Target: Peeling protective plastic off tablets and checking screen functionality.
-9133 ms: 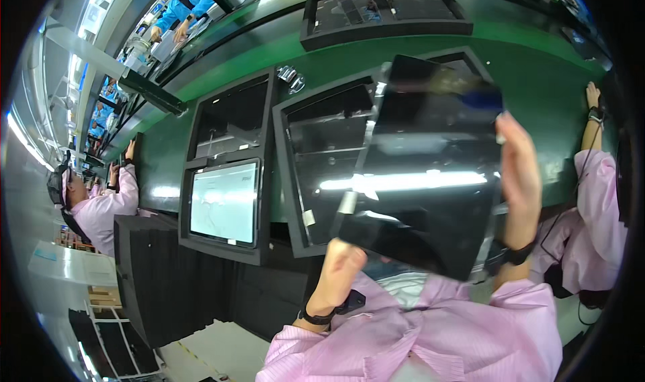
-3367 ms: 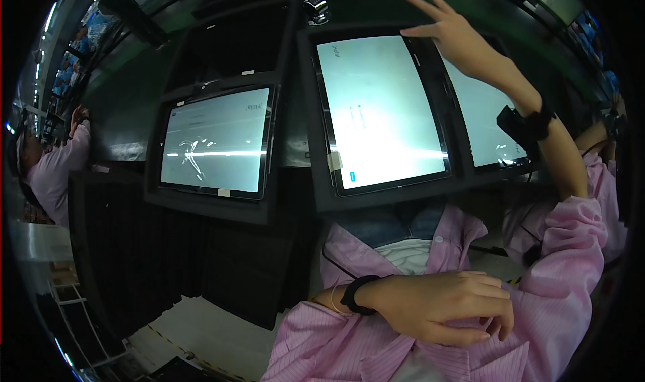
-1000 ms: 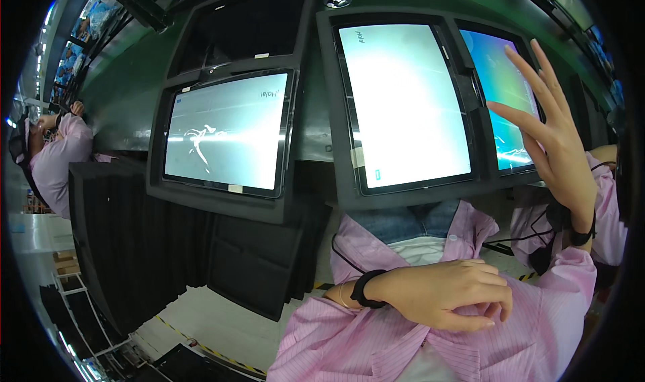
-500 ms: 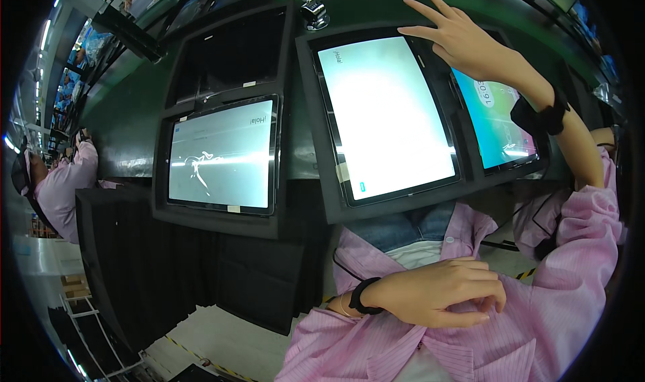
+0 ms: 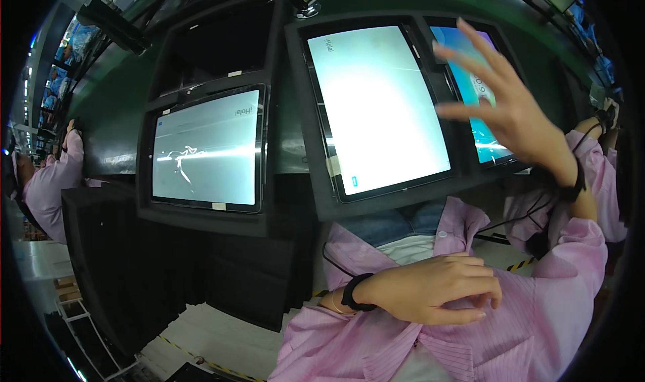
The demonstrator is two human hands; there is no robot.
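My right hand [image 5: 507, 106] hovers over the gap between two tablets, open, its fingers spread and slightly blurred, holding nothing. Under it are the bright white tablet [image 5: 379, 113] and, partly hidden by the hand, a tablet with a blue and purple screen [image 5: 485, 143]. Both lie in one black foam tray [image 5: 311, 184]. Close to my shirt front, my left hand [image 5: 430, 291] hangs with loosely bent fingers, the thumb apart from them; nothing shows in it. Further left, a lit pale grey tablet [image 5: 205, 150] and a dark-screened tablet [image 5: 218, 46] lie in a second foam tray [image 5: 195, 222].
A shiny metal object [image 5: 305, 2] stands on the green bench [image 5: 117, 106] behind the trays. Black foam pieces [image 5: 154, 268] are stacked below at the left. A co-worker in a pink sleeve [image 5: 57, 180] is at far left, another person's hand [image 5: 605, 116] at far right.
My right hand has come down and nearer from above the white tablet's upper right, toward the right-hand tablet. The view has shifted a little; my left hand keeps its pose.
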